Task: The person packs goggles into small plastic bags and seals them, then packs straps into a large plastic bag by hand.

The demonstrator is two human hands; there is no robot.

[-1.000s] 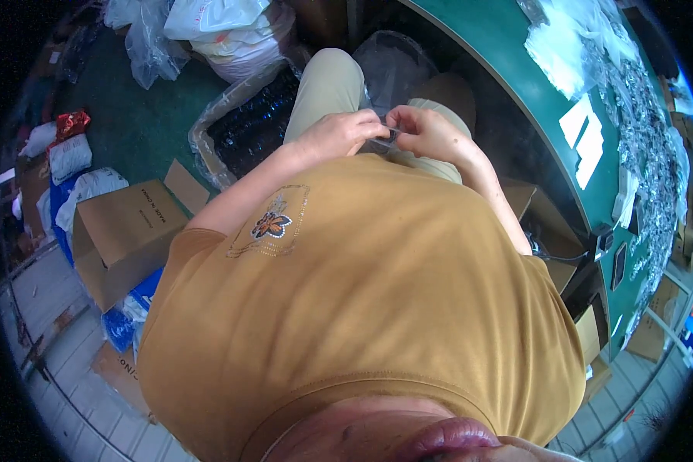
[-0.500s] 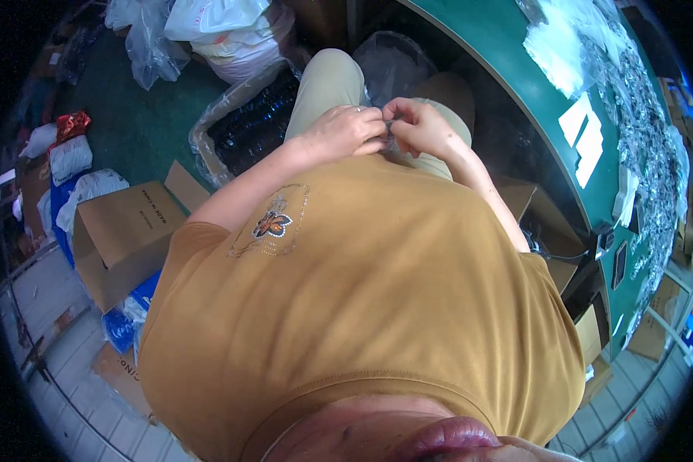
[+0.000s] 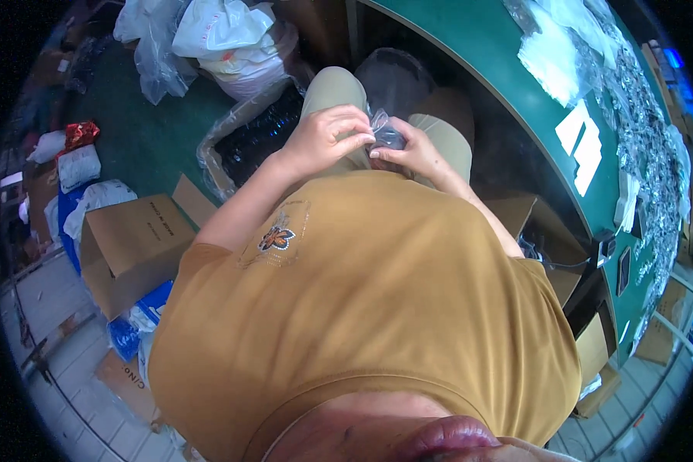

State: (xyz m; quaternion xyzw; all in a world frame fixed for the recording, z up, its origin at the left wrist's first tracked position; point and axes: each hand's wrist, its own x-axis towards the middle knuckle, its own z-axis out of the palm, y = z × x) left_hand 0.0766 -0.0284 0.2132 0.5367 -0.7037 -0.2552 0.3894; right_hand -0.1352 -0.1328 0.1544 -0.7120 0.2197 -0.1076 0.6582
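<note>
Above my lap, a small clear plastic bag [image 3: 388, 138] with something dark showing through it sits between my hands. My right hand [image 3: 422, 152] grips it from the right, thumb below and fingers behind. On the other side, my left hand [image 3: 327, 140] has its thumb and fingertips pinched at the bag's left edge. What exactly is inside the bag is too small to make out.
Left of my knees stands a plastic-lined box [image 3: 258, 127] of dark shiny packets. An open cardboard box [image 3: 135, 239] is at my left side. A green table [image 3: 485, 46] curves along the right, bearing white cards [image 3: 587, 154] and a heap of clear packets [image 3: 647, 138].
Both hands have turned and shifted, the left wrist moving down slightly. The clear bag, mostly hidden between the fingers before, now shows plainly. The whole view has shifted slightly.
</note>
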